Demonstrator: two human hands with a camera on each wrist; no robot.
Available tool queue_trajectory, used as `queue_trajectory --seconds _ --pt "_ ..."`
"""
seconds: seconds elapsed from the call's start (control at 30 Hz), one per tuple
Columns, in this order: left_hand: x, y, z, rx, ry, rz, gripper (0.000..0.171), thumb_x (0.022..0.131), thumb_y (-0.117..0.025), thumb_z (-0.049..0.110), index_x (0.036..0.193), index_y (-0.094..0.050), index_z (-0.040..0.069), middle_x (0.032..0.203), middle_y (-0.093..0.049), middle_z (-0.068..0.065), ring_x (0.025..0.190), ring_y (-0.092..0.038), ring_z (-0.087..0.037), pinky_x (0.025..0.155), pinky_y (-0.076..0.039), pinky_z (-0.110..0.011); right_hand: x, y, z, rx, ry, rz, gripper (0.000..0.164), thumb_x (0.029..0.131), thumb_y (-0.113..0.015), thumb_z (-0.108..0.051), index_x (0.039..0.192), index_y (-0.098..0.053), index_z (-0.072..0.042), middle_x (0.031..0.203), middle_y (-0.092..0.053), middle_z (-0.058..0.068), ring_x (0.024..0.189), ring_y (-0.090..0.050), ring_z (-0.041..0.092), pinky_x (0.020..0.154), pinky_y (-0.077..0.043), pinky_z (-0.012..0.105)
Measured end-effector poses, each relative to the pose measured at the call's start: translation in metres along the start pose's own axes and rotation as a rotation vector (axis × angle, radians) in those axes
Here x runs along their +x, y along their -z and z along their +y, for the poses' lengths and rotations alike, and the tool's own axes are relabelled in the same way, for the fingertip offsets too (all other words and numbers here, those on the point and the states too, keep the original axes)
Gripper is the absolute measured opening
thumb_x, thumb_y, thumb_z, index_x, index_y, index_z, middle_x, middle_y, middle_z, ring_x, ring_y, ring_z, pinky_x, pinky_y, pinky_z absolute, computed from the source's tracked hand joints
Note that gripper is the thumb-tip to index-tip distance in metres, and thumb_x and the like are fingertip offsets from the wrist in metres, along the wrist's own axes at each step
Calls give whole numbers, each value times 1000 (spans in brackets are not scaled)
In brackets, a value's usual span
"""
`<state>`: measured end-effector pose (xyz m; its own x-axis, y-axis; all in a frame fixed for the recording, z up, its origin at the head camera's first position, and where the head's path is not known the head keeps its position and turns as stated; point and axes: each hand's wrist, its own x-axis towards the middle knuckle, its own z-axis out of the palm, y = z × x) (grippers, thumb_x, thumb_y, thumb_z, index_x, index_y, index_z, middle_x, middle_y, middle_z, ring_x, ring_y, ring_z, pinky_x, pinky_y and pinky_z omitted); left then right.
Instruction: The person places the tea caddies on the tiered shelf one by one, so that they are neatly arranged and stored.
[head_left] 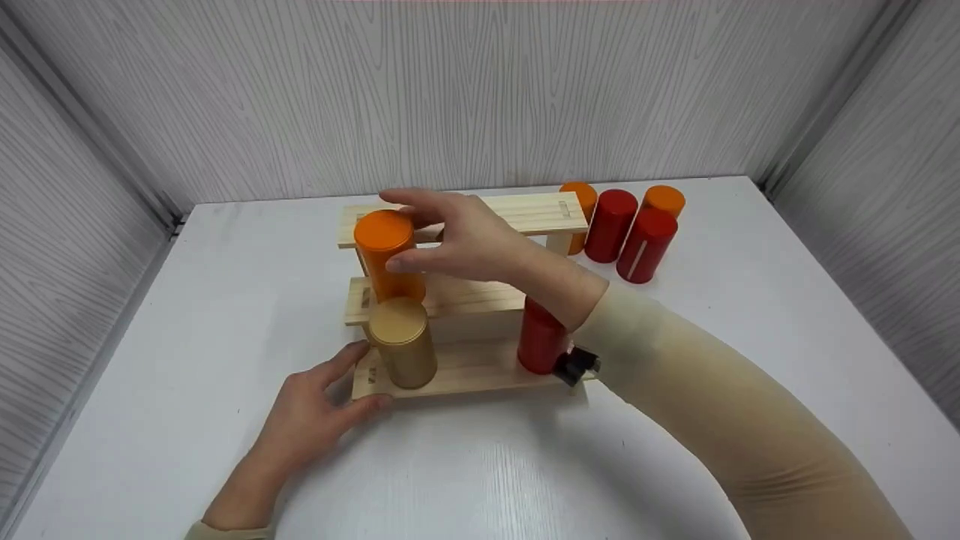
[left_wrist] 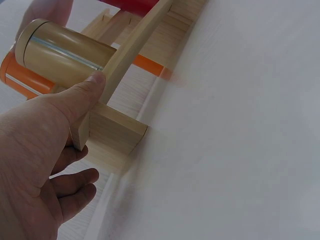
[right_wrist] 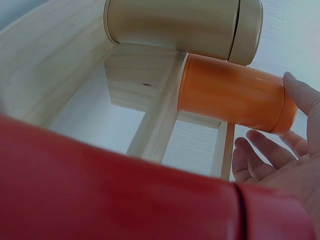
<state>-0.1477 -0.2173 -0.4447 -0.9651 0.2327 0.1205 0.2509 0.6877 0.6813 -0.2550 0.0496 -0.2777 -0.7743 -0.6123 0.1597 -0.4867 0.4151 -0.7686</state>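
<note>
Lightly pinching the orange canister (head_left: 394, 262) between thumb and fingers of the right hand (head_left: 476, 238), left of centre on the wooden rack (head_left: 480, 364); gripping its lower-left end with the left hand (head_left: 307, 411). Could topple the gold canister (head_left: 407, 345) below through an accidental nudge.

White table (head_left: 225, 337), wooden rack (head_left: 472, 296) with 3 shelves, 2 red canisters (head_left: 611, 226) and 2 orange canisters (head_left: 664, 199) beside it

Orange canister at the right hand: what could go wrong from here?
The right hand touches the orange canister near its lid and may tip it. The bottom-shelf red canister looms in the right wrist view; that wrist might knock it. The left hand, gripping the wooden rack beside the gold canister, could jolt both.
</note>
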Motion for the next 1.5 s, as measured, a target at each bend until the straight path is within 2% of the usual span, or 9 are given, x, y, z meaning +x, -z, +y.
queue_trajectory --seconds 0.13,0.33,0.53,0.77,1.07,1.33,1.5 --pt "0 0 1 4 3 2 87 84 -85 60 157 -56 23 153 -59 -3 140 -57 -33 115 -45 -58 -7 11 -1 -35 -2 15 77 93 -85 -36 160 -49 -24 146 -65 -1 131 -59 8 101 -55 28" --pt "0 0 3 6 -13 13 83 86 -87 53 156 -57 21 152 -60 -4 138 -58 -34 114 -46 -58 -20 32 -1 -60 2 47 76 94 -84 -36 161 -49 -25 148 -63 -2 134 -58 11 107 -51 32" --pt "-1 0 4 -4 -21 24 80 86 -88 49 155 -58 20 151 -61 -5 137 -59 -35 114 -46 -59 -34 55 -2 -106 -7 94 76 95 -83 -37 161 -48 -26 149 -63 -6 132 -58 6 106 -51 30" --pt "-1 -1 0 -17 -2 14 85 84 -86 58 156 -57 21 153 -59 -4 140 -57 -34 116 -45 -58 -53 86 8 -156 19 162 73 96 -82 -32 161 -49 -21 150 -62 0 137 -58 15 109 -51 37" --pt "-2 -2 0 -16 13 14 82 84 -88 54 155 -58 26 153 -58 -3 141 -55 -32 117 -44 -57 -81 123 33 -83 -73 286 69 98 -80 -29 160 -49 -24 150 -62 4 136 -58 21 109 -51 39" --pt "-2 -3 1 -2 11 15 81 85 -89 47 156 -57 24 153 -58 -4 140 -56 -34 116 -45 -58 -113 148 61 -115 -198 384 68 99 -77 -33 161 -48 -30 150 -62 5 137 -58 25 110 -53 41" --pt "-4 -1 2 -1 26 11 81 85 -90 46 156 -57 25 154 -57 -5 141 -56 -35 116 -44 -58 -128 159 85 -118 -244 421 67 100 -75 -34 161 -47 -30 150 -62 7 136 -59 26 105 -57 35"
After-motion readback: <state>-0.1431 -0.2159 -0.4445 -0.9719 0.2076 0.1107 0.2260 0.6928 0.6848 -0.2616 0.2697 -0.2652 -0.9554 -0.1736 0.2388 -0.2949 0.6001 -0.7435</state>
